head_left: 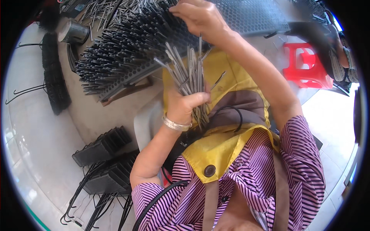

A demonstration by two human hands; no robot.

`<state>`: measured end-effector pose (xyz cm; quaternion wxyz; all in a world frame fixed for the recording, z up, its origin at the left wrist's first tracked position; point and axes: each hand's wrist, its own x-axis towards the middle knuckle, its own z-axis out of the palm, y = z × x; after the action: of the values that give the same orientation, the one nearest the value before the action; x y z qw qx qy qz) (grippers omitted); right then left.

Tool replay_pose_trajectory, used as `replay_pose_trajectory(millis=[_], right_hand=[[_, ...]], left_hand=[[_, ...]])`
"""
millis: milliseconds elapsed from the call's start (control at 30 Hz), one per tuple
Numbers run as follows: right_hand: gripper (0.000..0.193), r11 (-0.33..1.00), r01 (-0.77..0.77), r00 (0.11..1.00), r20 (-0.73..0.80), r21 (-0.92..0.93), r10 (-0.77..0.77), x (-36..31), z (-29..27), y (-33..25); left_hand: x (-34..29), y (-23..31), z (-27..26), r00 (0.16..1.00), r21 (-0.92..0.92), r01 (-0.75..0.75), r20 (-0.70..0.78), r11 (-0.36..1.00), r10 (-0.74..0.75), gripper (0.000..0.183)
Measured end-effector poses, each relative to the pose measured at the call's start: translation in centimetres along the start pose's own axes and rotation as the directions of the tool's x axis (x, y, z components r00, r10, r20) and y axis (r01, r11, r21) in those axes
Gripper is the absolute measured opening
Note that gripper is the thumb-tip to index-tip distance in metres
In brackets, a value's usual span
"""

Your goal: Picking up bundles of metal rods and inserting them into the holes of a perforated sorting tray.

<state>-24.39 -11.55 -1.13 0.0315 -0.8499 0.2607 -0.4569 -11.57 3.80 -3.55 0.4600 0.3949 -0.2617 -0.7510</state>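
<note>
My left hand (184, 104) is closed round a bundle of thin grey metal rods (192, 73), which fan out above the thumb and poke out below the fist. A perforated dark board (250, 16) lies beyond it, its left part crowded with upright dark rods (127, 48). My right hand (202, 19) reaches over the board at the edge of these rods. Its fingers are pinched together at the tips; what sits between them, if anything, is too small to make out.
Loose metal rods (110, 13) lie heaped behind the board, near a metal can (74, 31). Black racks with hooked wires (108, 173) stand at lower left, and a long black one (54, 73) at far left. A red plastic stool (308, 67) is at right, close to another person (343, 57).
</note>
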Motion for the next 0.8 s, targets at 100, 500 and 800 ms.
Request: replay_pose_trajectory(millis=[100, 500, 800], right_hand=[[0.012, 0.993, 0.092, 0.969, -0.224, -0.080, -0.108, -0.7, -0.1, 0.5], [0.016, -0.112, -0.739, 0.291, 0.465, 0.664, 0.836, -5.0, -4.0, -6.8], [0.011, 0.519, -0.626, 0.493, -0.219, 0.583, 0.842, -2.3, -4.3, -2.3]], left_hand=[[0.2, 0.0, 0.2, 1.000, 0.010, 0.002, 0.007, 1.000, -0.002, 0.033], [0.0, 0.0, 0.2, 0.999, 0.014, -0.042, 0.007, 0.999, 0.042, 0.036], [0.0, -0.1, 0.1, 1.000, 0.000, -0.007, -0.015, 1.000, 0.007, 0.031]])
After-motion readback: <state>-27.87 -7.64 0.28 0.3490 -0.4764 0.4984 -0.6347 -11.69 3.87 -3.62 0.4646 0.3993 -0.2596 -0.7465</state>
